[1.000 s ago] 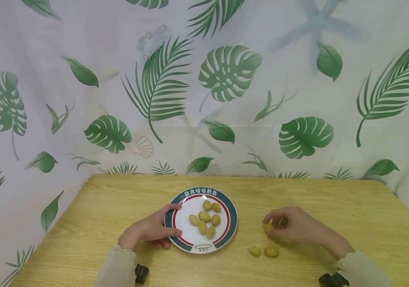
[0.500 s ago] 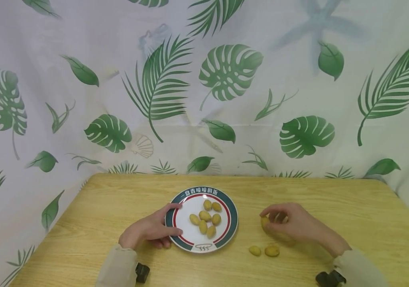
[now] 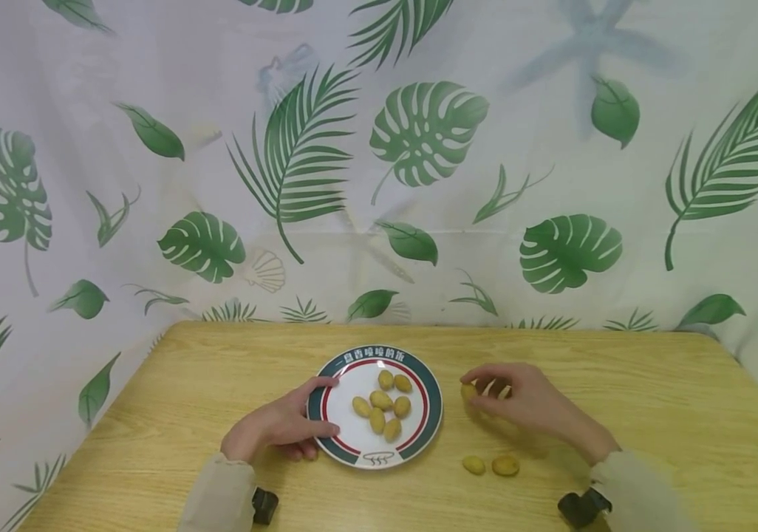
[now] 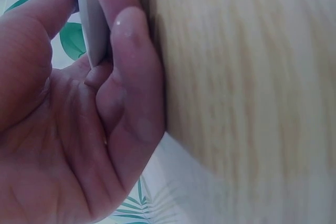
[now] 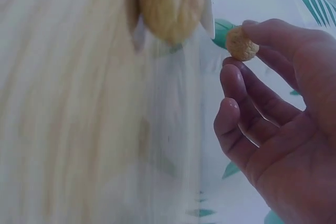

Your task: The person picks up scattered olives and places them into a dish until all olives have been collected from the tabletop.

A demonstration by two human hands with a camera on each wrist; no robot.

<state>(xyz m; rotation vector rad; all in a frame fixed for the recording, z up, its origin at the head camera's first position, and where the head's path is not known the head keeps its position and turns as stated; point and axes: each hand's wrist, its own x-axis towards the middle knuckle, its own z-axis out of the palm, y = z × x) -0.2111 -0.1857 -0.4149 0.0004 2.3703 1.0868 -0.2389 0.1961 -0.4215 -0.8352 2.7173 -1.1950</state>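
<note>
My left hand (image 3: 279,425) grips the left rim of a round white plate (image 3: 346,432) with a dark blue border and red ring. Its thumb lies over the rim and fingers curl beneath, as the left wrist view also shows. Several small yellow oval fruits (image 3: 380,400) sit on the plate. Right of it, my right hand (image 3: 525,399) pinches a similar wrinkled yellow fruit (image 5: 241,44) between thumb and fingertips, above the table. The right wrist view shows the other fingers loosely bent.
Two more yellow fruits, one smaller (image 3: 474,465) and one browner (image 3: 505,465), lie on the wooden table (image 3: 219,362) in front of the right hand. A leaf-print curtain (image 3: 326,288) hangs along the table's back and left edges.
My right hand has moved left and slightly away from me, carrying the pinched fruit closer to the plate. The left hand and plate stay where they were.
</note>
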